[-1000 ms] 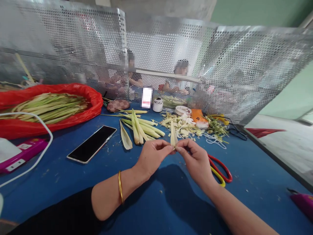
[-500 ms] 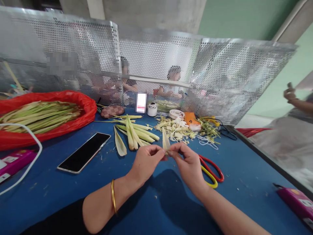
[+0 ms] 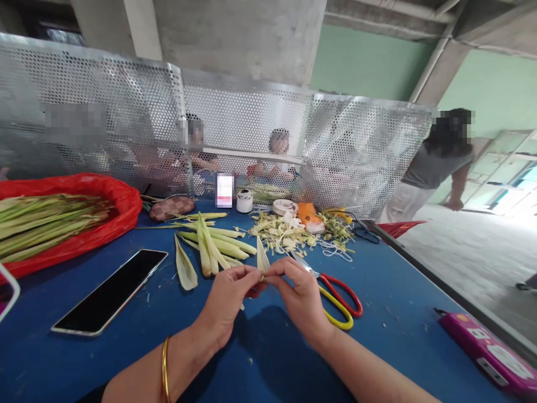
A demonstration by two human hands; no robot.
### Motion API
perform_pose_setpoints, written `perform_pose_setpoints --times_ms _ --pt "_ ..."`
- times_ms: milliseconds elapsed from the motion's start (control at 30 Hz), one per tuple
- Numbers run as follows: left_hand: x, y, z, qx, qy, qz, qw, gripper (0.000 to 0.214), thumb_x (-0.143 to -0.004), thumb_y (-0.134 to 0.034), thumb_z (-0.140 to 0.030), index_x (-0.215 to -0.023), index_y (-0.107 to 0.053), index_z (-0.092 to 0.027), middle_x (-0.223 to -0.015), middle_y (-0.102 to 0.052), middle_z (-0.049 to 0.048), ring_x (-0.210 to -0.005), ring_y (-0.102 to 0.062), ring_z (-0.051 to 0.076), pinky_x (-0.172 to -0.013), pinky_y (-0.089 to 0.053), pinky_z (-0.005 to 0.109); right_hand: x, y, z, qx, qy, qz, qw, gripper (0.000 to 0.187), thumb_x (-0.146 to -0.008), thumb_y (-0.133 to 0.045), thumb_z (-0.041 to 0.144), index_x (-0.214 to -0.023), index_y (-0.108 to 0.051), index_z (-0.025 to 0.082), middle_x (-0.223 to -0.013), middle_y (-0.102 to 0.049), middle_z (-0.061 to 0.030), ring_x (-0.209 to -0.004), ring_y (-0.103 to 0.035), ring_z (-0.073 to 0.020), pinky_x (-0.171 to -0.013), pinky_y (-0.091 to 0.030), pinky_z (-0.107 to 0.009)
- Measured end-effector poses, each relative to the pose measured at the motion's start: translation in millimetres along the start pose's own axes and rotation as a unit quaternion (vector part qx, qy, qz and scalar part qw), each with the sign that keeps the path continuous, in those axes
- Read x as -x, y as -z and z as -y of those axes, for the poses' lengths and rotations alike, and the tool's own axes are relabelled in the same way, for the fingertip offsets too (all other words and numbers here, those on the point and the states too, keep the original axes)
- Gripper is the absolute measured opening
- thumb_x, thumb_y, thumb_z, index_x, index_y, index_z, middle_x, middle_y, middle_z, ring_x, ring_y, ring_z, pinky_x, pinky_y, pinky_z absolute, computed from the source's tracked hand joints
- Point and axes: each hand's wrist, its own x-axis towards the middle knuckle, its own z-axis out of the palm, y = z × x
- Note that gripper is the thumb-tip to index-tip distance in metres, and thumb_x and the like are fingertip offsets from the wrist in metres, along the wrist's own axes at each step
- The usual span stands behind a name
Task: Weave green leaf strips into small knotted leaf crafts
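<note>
My left hand [image 3: 230, 296] and my right hand [image 3: 296, 296] meet above the blue table [image 3: 390, 313], both pinching the base of a small pale green leaf piece [image 3: 262, 261] that points up between them. A gold bangle sits on my left wrist. Just beyond my hands lie several cut leaf strips [image 3: 213, 246]. Scissors with red and yellow handles [image 3: 335, 294] rest on the table right beside my right hand.
A red bag of long green leaves [image 3: 62, 221] lies at far left, a phone [image 3: 111, 291] in front of it. Leaf scraps [image 3: 285, 232], tape rolls and a cord lie by the perforated metal screen [image 3: 251, 129]. A pink box [image 3: 489, 352] sits bottom right. People sit behind the screen; one person stands at right.
The camera has tilted up and turned right, bringing a standing person into view at right. My hands stay together on the leaf piece, working at its base.
</note>
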Motion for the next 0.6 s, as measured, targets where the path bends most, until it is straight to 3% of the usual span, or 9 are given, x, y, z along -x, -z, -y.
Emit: perform_pose_setpoints --times_ms 200,400,600 --pt "2.3 -1.3 -1.7 -0.036 -0.048 -0.016 0.998 0.016 -0.069 -0.071 -0.032 -0.063 -0.069 -0.017 -0.063 -0.067 -0.0005 -0.066 -0.058 0.014 -0.065 -0.045 0.023 0.4 -1.6 2.2 -0.02 -0.026 -0.004 0.999 0.015 -0.086 -0.058 0.016 -0.073 -0.063 0.022 -0.077 -0.063 -0.0012 -0.075 -0.06 -0.0166 -0.072 -0.048 -0.029" --pt "1.1 -1.2 -1.0 -0.076 -0.096 -0.003 0.992 0.013 -0.071 -0.069 -0.031 -0.067 -0.072 -0.019 -0.07 -0.072 0.0003 -0.076 -0.067 0.019 -0.076 -0.05 0.025 1.2 -4.7 3.3 -0.082 -0.111 -0.035 0.99 0.011 -0.082 -0.061 0.02 -0.072 -0.061 0.02 -0.071 -0.066 -0.0003 -0.07 -0.062 -0.017 -0.069 -0.049 -0.029" --pt "1.5 2.4 0.1 -0.142 -0.147 0.019 0.979 0.015 -0.074 -0.064 -0.031 -0.074 -0.073 -0.019 -0.075 -0.074 0.0023 -0.077 -0.068 0.021 -0.072 -0.051 0.026 -0.2 -4.0 1.7 -0.056 -0.127 -0.042 0.989 0.011 -0.081 -0.062 0.022 -0.07 -0.06 0.019 -0.067 -0.065 0.0002 -0.067 -0.06 -0.0161 -0.064 -0.047 -0.027"
